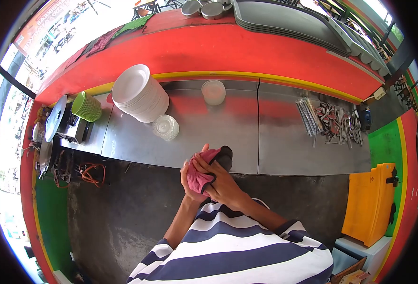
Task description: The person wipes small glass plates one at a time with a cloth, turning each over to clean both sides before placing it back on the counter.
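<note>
In front of my striped shirt, both hands are closed around a pink cloth [200, 178] with a dark edge. My left hand [188, 187] grips it from the left, thumb side up. My right hand [226, 187] presses over it from the right, fingers bent across the fabric. A dark, smooth rounded thing [225, 160] shows at the cloth's upper right; I cannot make out its kind or whether it is wrapped in the cloth. Beyond my hands, on the steel counter [190, 150], stand a stack of clear glass bowls [166, 128] and a translucent round container [213, 92].
A tall stack of white plates [145, 97] and green bowls [87, 107] stand to the left, near a stove [74, 128]. Loose cutlery [339, 124] lies at the right. Grey trays [289, 26] rest on the red ledge. A yellow box [369, 203] stands at the far right.
</note>
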`<state>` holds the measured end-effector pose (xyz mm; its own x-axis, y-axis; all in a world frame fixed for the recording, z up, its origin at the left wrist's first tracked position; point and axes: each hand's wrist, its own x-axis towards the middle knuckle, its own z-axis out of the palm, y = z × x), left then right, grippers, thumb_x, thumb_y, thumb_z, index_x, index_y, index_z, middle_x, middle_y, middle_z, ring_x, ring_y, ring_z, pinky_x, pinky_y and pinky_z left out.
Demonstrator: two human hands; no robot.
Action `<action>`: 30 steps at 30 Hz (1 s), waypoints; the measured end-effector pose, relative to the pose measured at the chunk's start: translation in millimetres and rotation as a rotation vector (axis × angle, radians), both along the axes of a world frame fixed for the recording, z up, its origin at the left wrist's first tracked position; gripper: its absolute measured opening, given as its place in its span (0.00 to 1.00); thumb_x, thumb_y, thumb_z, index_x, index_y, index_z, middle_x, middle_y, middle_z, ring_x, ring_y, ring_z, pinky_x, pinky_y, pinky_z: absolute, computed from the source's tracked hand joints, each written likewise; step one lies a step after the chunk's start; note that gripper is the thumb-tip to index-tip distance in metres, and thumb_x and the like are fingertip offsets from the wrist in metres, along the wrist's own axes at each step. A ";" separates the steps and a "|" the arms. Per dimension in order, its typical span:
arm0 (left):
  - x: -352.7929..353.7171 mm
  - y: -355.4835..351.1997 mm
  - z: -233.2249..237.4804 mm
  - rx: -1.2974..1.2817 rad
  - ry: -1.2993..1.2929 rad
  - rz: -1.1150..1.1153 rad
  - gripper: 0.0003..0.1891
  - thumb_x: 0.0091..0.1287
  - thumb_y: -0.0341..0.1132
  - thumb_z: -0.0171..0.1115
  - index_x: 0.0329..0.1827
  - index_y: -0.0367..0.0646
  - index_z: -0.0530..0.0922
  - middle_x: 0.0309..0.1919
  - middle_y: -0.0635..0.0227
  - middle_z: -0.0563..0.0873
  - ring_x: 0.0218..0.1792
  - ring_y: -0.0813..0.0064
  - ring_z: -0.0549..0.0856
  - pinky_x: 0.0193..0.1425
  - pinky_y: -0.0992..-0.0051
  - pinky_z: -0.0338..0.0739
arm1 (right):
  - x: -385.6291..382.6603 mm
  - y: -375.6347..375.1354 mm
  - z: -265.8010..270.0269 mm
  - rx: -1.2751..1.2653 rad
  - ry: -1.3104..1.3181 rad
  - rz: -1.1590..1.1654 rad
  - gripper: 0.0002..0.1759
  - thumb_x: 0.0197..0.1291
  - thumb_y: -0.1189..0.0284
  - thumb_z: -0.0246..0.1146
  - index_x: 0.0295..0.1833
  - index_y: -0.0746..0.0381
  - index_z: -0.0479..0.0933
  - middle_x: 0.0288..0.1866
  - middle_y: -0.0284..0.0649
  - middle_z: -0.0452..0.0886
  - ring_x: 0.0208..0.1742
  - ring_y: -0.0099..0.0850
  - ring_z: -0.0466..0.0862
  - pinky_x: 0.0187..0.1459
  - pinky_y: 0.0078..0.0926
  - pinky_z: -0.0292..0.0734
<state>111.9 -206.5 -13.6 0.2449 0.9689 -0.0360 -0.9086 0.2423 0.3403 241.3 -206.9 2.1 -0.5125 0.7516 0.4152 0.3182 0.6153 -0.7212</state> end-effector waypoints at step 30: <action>-105.7 38.0 -15.1 -0.184 0.284 -0.108 0.38 0.71 0.61 0.48 0.77 0.44 0.62 0.68 0.53 0.75 0.65 0.59 0.80 0.66 0.59 0.78 | -58.0 65.6 -70.3 -0.516 0.317 -0.189 0.30 0.57 0.82 0.64 0.68 0.61 0.69 0.65 0.48 0.75 0.66 0.40 0.77 0.69 0.35 0.68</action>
